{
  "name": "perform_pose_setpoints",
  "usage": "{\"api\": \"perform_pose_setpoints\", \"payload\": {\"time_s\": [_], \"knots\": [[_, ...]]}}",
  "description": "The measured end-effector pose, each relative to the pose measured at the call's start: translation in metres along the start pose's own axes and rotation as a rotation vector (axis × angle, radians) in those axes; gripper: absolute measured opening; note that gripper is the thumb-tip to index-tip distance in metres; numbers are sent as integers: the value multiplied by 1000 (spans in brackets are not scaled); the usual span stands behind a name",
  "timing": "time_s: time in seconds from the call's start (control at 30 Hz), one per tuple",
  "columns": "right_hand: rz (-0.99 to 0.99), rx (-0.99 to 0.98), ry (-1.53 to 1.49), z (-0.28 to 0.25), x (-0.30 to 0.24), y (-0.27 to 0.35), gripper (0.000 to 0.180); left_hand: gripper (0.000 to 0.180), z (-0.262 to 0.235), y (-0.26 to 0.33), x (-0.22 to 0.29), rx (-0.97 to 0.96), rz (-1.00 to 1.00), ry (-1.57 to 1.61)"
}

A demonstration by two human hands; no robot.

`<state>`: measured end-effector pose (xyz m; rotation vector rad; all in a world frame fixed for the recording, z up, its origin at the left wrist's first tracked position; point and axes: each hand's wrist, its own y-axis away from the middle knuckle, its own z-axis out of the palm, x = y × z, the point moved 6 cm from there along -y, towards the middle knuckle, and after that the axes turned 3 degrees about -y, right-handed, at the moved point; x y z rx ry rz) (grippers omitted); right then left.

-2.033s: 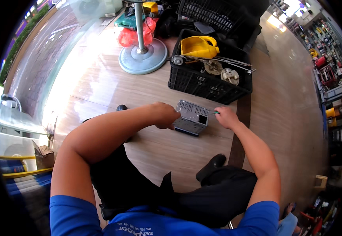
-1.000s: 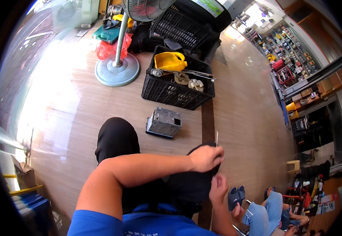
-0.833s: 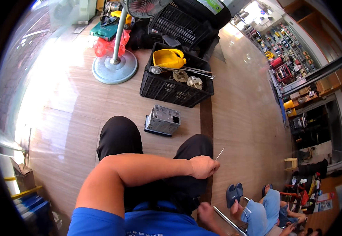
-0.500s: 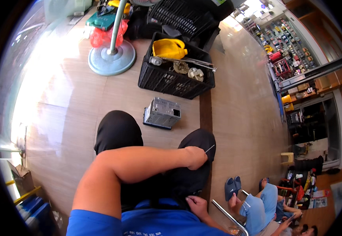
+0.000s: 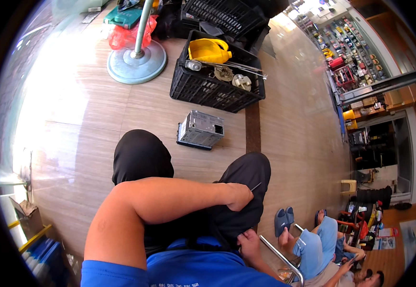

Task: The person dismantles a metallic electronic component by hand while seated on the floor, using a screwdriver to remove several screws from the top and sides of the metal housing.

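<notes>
My left hand [image 5: 239,196] reaches across my lap and rests on my right knee. Its fingers are closed around a tool with a thin metal shaft [image 5: 256,186], like a screwdriver's, which points up and right; the fist hides any handle. My right hand [image 5: 250,243] is by my right thigh, its curled fingers on the black trouser leg [image 5: 243,174], seemingly pinching the cloth. On the floor beyond my knees sits a silver, box-shaped metal unit [image 5: 203,128] with vent slots and a dark front edge, apart from both hands.
A black crate [image 5: 208,94] holds a yellow jug [image 5: 209,50] and metal parts. Left of it stands a pale round pole base [image 5: 136,67] near a red plastic bag [image 5: 126,37]. At right are a metal chair tube [image 5: 284,260], slippers [image 5: 283,221], and seated people [image 5: 313,253].
My right hand has moved right and slightly up along the trouser leg. The left hand still grips the tool at the knee. The crate and metal unit appear slightly higher in view.
</notes>
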<state>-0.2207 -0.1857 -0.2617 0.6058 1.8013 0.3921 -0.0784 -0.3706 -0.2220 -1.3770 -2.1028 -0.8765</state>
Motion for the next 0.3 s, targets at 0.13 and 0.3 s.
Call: {"api": "perform_pose_setpoints", "payload": {"time_s": [0.13,0.3], "knots": [[-49,62,-285,-51,-1,6,21,35,-7,1,3,27,4,69],[61,-197,62,-131,-40,22,40,43,-37,8,-5,311,113,234]]}}
